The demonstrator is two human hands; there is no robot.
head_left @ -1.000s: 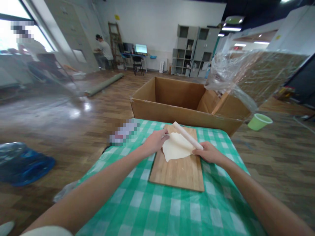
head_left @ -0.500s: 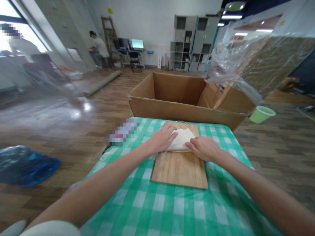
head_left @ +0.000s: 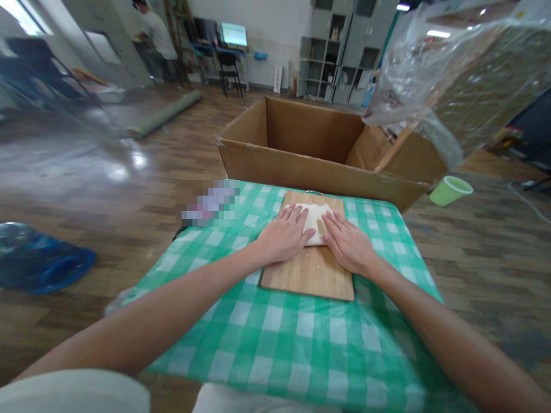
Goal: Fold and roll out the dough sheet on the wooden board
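A pale, flat piece of soft, dough-like sheet [head_left: 316,221] lies on the far half of a rectangular light-brown wooden board [head_left: 307,275], partly hidden by the hands on it. The left hand [head_left: 284,232] rests palm down over its left side, fingers extended forward and thumb pointing inward; the right hand [head_left: 348,241] lies over its right side in the same way, fingers straight and slanting inward. Both hands are open and flat, pressed to the sheet without gripping it, and a strip of it shows between them. A thin metal loop handle [head_left: 314,193] stands out at the far end of the board. Beneath the board, a green-and-white checked cloth [head_left: 267,338] covers the desk, and near its far left corner sits an object [head_left: 210,201] too pixelated to identify. Just beyond the desk stands a large, open brown cardboard box [head_left: 301,160], with crumpled clear plastic wrap [head_left: 413,80] at its right. A light-green plastic bucket [head_left: 450,191] is right of the box, while a blue plastic bag [head_left: 47,255] lies on the wood-patterned floor [head_left: 495,258] to the left. Farther back, a person in a white top [head_left: 157,37] is near a lit monitor [head_left: 235,34].
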